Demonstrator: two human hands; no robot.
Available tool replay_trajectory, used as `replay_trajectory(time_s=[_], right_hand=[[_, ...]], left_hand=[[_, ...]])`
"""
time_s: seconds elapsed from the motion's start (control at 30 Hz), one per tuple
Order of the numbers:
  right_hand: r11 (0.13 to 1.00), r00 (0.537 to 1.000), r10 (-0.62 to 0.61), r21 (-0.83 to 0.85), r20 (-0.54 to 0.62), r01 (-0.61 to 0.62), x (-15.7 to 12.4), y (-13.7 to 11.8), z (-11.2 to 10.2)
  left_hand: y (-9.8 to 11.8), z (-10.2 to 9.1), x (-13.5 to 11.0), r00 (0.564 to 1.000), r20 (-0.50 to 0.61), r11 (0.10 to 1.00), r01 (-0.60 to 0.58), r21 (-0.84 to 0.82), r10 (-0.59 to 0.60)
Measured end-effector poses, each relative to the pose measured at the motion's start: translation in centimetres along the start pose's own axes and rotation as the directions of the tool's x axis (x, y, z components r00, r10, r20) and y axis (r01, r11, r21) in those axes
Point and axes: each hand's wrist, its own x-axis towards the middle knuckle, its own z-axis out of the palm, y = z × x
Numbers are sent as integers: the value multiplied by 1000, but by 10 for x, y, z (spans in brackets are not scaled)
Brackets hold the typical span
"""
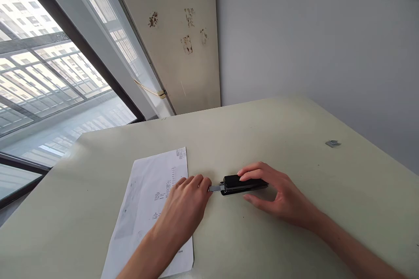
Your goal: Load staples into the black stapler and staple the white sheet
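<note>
A black stapler [233,182] lies on the table between my hands, with a metal strip [215,188] sticking out of its left end. The fingers of my left hand [190,196] are closed round the outer end of that strip; their tips are hidden behind the knuckles. My right hand [276,189] is curved round the stapler's body, its fingers on the top and its thumb along the near side. Under my left hand and wrist lie printed paper sheets [147,174].
A small grey piece, seemingly a strip of staples [333,143], lies toward the table's right edge. The pale green table [262,135] meets a grey wall [310,30] at the back. A window [49,65] is at the left, beside a stained panel [183,69].
</note>
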Motion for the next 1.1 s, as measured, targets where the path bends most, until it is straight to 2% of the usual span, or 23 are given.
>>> replay_trajectory(time_s=[0.13,0.23,0.4,0.5,0.63,0.87,1.1], right_hand=[[1000,1000,2,-5,-3,-2,0,-1,0],[1000,1000,20,-11,12,-20,1,1,-1],[989,989,144,-9,35,-144,1,5,2],[975,974,221,1,44,-222,2,6,3],[962,961,263,49,81,-268,5,6,3],[964,964,241,90,115,-252,8,10,0],[966,968,213,118,130,-228,8,15,-3]], left_hand=[[-2,-2,-2,1000,11,998,28,-53,-27],[-7,-1,-6,997,16,984,72,-161,-70],[-23,8,-12,990,6,933,137,-334,-143],[-30,15,-14,991,-20,908,110,-404,-129],[-33,20,-13,992,-73,891,63,-450,-107],[-20,27,-7,988,-153,852,-96,-514,19],[-22,35,-7,986,-155,785,-145,-602,63]])
